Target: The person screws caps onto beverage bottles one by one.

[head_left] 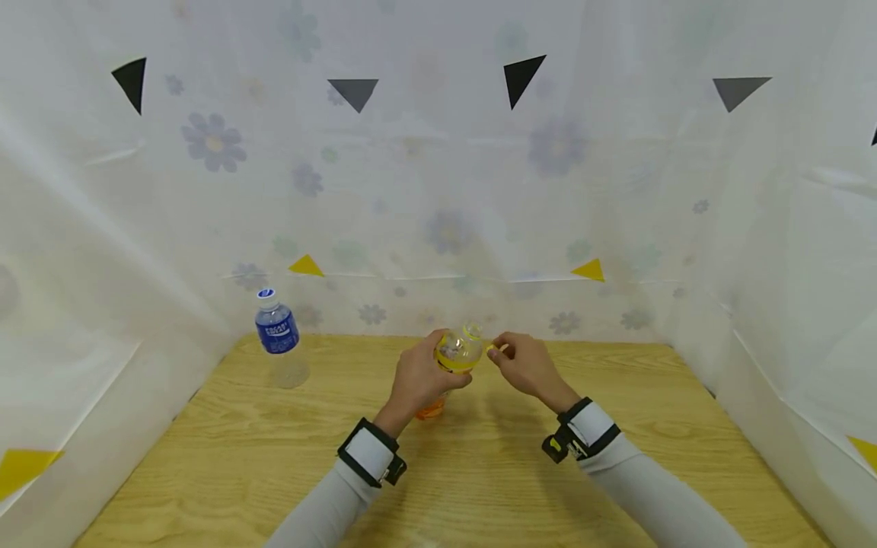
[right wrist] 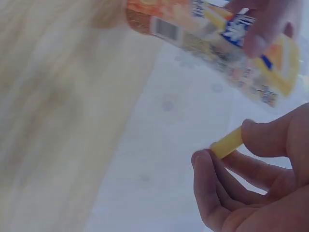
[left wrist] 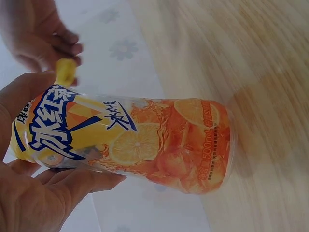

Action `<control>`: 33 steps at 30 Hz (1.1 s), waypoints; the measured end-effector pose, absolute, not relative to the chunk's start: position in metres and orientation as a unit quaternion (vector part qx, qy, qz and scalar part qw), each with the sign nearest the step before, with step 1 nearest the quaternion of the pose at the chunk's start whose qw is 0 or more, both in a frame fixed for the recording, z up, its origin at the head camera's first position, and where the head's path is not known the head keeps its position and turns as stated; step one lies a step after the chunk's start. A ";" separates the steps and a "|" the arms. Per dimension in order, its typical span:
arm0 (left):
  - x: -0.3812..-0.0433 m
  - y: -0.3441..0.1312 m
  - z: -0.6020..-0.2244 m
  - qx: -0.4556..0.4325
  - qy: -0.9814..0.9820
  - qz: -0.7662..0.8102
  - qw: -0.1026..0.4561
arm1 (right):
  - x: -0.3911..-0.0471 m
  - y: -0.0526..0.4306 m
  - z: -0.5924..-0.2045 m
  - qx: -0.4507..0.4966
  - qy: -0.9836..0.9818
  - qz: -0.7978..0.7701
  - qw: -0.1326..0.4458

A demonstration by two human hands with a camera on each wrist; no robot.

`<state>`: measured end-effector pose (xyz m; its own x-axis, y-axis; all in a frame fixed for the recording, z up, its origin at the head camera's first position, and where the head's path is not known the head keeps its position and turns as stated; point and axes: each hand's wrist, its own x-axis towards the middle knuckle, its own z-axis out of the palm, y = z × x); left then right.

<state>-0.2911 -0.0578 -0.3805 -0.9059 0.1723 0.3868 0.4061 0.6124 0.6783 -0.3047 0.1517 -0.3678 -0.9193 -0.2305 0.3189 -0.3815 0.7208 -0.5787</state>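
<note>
My left hand (head_left: pixel 421 373) grips a clear plastic bottle (left wrist: pixel 169 140) around its upper part. The bottle wears a yellow and orange label with lemon slices and "500mL", and it tilts over the table in the head view. Its neck (head_left: pixel 472 330) shows without a cap. To the right of it, my right hand (head_left: pixel 526 365) pinches a small yellow bottle cap (right wrist: pixel 228 142) between thumb and fingertips. A gap separates the cap from the bottle in the right wrist view.
A second clear bottle with a blue label (head_left: pixel 277 329) and white cap stands at the back left of the wooden table (head_left: pixel 274 457). Pale flower-print sheeting (head_left: pixel 438 190) hangs behind the table and along both sides, with black, grey and yellow triangles on it.
</note>
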 end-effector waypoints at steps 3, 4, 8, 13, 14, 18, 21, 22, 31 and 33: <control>-0.291 -0.058 -0.381 -0.165 -0.887 -0.407 0.145 | -0.301 0.150 -0.350 0.171 -0.911 0.344 0.150; -0.291 -0.058 -0.381 -0.166 -0.887 -0.406 0.145 | -0.299 0.148 -0.343 0.173 -0.908 0.345 0.162; -0.290 -0.059 -0.381 -0.168 -0.885 -0.409 0.147 | -0.290 0.142 -0.322 0.195 -0.895 0.344 0.206; -0.290 -0.059 -0.382 -0.168 -0.885 -0.410 0.145 | -0.278 0.132 -0.306 0.228 -0.886 0.339 0.221; -0.291 -0.059 -0.382 -0.168 -0.885 -0.410 0.145 | -0.276 0.130 -0.305 0.232 -0.886 0.335 0.219; -0.291 -0.060 -0.382 -0.166 -0.885 -0.410 0.144 | -0.271 0.124 -0.303 0.245 -0.893 0.308 0.219; -0.291 -0.059 -0.380 -0.167 -0.884 -0.413 0.141 | -0.269 0.121 -0.304 0.249 -0.897 0.289 0.222; -0.291 -0.059 -0.380 -0.166 -0.884 -0.413 0.140 | -0.269 0.121 -0.305 0.250 -0.898 0.286 0.221; -0.291 -0.059 -0.380 -0.166 -0.886 -0.411 0.134 | -0.273 0.119 -0.316 0.264 -0.894 0.287 0.220; -0.291 -0.059 -0.380 -0.168 -0.887 -0.410 0.134 | -0.275 0.119 -0.318 0.268 -0.891 0.290 0.225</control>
